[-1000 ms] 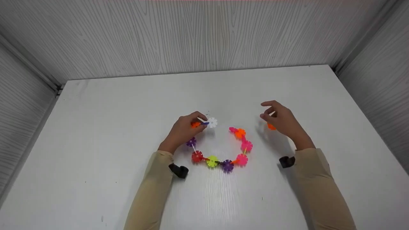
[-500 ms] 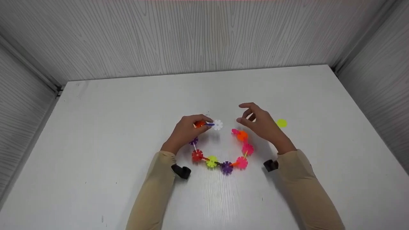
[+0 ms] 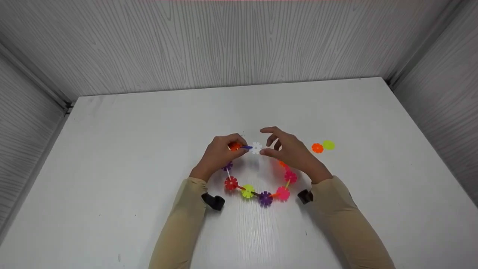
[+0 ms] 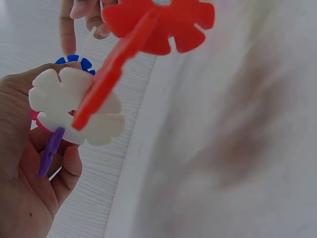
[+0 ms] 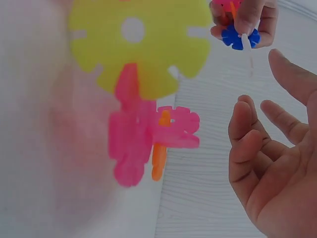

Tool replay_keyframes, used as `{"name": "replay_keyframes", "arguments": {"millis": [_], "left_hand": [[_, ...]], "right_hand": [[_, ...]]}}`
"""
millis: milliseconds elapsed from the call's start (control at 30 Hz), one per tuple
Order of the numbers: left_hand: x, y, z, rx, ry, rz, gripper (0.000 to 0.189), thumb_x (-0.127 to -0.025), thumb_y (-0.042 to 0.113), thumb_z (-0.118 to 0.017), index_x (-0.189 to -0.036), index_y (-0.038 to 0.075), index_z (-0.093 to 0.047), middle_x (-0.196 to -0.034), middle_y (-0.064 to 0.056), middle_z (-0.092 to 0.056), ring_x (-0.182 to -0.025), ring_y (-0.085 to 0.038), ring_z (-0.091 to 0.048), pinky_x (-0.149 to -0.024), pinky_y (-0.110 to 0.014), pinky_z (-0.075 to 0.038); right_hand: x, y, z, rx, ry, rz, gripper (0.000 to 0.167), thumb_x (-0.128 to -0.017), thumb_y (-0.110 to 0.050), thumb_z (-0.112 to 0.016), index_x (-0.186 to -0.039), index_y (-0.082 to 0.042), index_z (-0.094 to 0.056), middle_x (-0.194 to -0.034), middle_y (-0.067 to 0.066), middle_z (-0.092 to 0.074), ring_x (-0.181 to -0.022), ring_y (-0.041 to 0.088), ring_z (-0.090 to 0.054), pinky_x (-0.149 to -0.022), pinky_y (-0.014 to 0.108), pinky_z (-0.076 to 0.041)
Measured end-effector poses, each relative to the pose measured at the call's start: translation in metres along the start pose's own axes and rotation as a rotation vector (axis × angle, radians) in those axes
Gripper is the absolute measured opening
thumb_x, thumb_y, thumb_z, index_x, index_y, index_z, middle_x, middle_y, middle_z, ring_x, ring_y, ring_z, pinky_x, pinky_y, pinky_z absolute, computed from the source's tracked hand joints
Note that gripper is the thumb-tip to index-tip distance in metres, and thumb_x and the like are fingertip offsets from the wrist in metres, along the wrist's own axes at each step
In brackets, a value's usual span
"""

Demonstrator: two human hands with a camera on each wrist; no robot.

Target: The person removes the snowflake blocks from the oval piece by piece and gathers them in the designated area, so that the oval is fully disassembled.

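Note:
A curved chain of notched plastic snowflake discs, with a yellow disc [image 3: 247, 191] and a purple disc [image 3: 265, 198] along its near side, lies between the hands in the head view. My left hand [image 3: 220, 153] pinches a blue disc [image 5: 241, 37] near the chain's left end, an orange-red disc [image 3: 235, 146] beside its fingers. From the blue disc a white disc [image 3: 256, 148] sticks out to the right. My right hand [image 3: 291, 149] holds nothing, its thumb and index finger spread just right of the white disc. It hides part of the chain's pink-and-orange right end.
A loose orange disc [image 3: 317, 148] and a loose yellow-green disc [image 3: 328, 145] lie side by side on the white table [image 3: 149, 157], right of the right hand. Wood-grain panels [image 3: 231, 45] stand behind the table and at both sides.
My right hand has moved left, from over the loose discs to beside the white disc, uncovering both of them. The left hand has shifted slightly right with the chain's end.

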State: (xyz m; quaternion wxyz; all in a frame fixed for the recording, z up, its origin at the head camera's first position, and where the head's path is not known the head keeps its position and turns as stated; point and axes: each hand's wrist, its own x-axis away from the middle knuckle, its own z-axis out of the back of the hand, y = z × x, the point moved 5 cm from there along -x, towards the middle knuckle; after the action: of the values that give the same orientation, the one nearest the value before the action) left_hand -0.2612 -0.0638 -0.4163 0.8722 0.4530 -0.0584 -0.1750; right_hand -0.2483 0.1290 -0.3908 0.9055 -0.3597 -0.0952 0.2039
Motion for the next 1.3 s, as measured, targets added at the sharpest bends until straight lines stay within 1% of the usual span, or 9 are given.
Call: {"name": "replay_keyframes", "arguments": {"millis": [200,433,633,800,1000,1067,1133,1233,1300], "left_hand": [[0.0,0.002,-0.001,-0.002,-0.002,-0.014,0.013,-0.089,0.028,-0.067,-0.099,0.02,-0.072,-0.102,0.001,-0.071,-0.089,-0.018,-0.059,-0.082,-0.033,-0.052],[-0.001,0.003,-0.002,0.001,-0.011,-0.006,0.015,-0.09,0.028,-0.066,-0.101,0.02,-0.074,-0.106,0.0,-0.072,-0.091,-0.019,-0.06,-0.085,-0.034,-0.053],[-0.002,0.003,-0.002,0.021,-0.006,-0.026,0.014,-0.09,0.028,-0.067,-0.099,0.02,-0.074,-0.104,0.0,-0.072,-0.091,-0.017,-0.061,-0.084,-0.034,-0.053],[-0.002,0.004,-0.001,0.01,-0.001,-0.042,0.014,-0.09,0.028,-0.067,-0.099,0.02,-0.074,-0.102,0.001,-0.072,-0.088,-0.016,-0.061,-0.081,-0.033,-0.052],[0.0,0.005,-0.001,-0.028,-0.012,-0.017,0.013,-0.09,0.029,-0.067,-0.099,0.022,-0.074,-0.103,0.002,-0.072,-0.091,-0.016,-0.061,-0.083,-0.034,-0.051],[0.0,0.004,0.001,-0.044,-0.008,-0.014,0.015,-0.091,0.03,-0.067,-0.1,0.022,-0.074,-0.104,0.001,-0.072,-0.092,-0.017,-0.061,-0.084,-0.034,-0.051],[0.001,0.0,0.006,-0.046,0.015,0.003,0.015,-0.091,0.03,-0.066,-0.1,0.021,-0.074,-0.105,0.0,-0.072,-0.092,-0.018,-0.06,-0.083,-0.034,-0.051],[0.003,-0.009,0.015,-0.044,0.067,0.046,0.013,-0.091,0.027,-0.067,-0.099,0.02,-0.074,-0.105,-0.001,-0.071,-0.091,-0.018,-0.059,-0.081,-0.032,-0.051],[0.005,-0.014,0.02,-0.026,0.084,0.069,0.013,-0.091,0.026,-0.067,-0.099,0.02,-0.073,-0.105,-0.001,-0.071,-0.09,-0.018,-0.058,-0.078,-0.031,-0.051]], "right_hand": [[-0.003,-0.006,-0.007,0.06,-0.04,-0.019,0.06,-0.088,-0.034,-0.069,-0.141,-0.023,-0.044,-0.114,0.009,-0.064,-0.093,0.021,-0.062,-0.08,0.037,-0.054],[-0.004,-0.011,-0.01,0.086,-0.031,0.002,0.056,-0.089,-0.033,-0.069,-0.139,-0.019,-0.048,-0.116,0.01,-0.064,-0.091,0.021,-0.062,-0.079,0.037,-0.055],[-0.004,-0.014,-0.012,0.101,-0.023,0.005,0.049,-0.089,-0.03,-0.069,-0.135,-0.019,-0.052,-0.115,0.008,-0.064,-0.088,0.02,-0.061,-0.076,0.034,-0.055],[-0.005,-0.013,-0.014,0.129,-0.019,-0.001,0.045,-0.089,-0.029,-0.069,-0.131,-0.019,-0.056,-0.112,0.005,-0.066,-0.084,0.018,-0.06,-0.073,0.031,-0.054],[-0.006,-0.014,-0.012,0.2,-0.005,0.018,0.042,-0.089,-0.029,-0.069,-0.128,-0.018,-0.059,-0.107,0.003,-0.067,-0.081,0.018,-0.059,-0.072,0.031,-0.053],[-0.006,-0.011,-0.009,0.23,0.001,0.021,0.042,-0.089,-0.028,-0.069,-0.128,-0.017,-0.059,-0.106,0.004,-0.068,-0.083,0.019,-0.06,-0.074,0.033,-0.054],[-0.005,-0.003,-0.003,0.237,0.013,0.006,0.042,-0.09,-0.027,-0.069,-0.129,-0.015,-0.059,-0.106,0.006,-0.068,-0.084,0.02,-0.061,-0.075,0.035,-0.053],[0.0,0.015,0.012,0.232,0.056,-0.039,0.042,-0.09,-0.026,-0.068,-0.129,-0.013,-0.058,-0.107,0.008,-0.067,-0.086,0.022,-0.061,-0.075,0.037,-0.051],[0.006,0.028,0.022,0.215,0.083,-0.07,0.042,-0.09,-0.025,-0.068,-0.129,-0.012,-0.057,-0.108,0.01,-0.066,-0.086,0.022,-0.06,-0.074,0.037,-0.05]]}}
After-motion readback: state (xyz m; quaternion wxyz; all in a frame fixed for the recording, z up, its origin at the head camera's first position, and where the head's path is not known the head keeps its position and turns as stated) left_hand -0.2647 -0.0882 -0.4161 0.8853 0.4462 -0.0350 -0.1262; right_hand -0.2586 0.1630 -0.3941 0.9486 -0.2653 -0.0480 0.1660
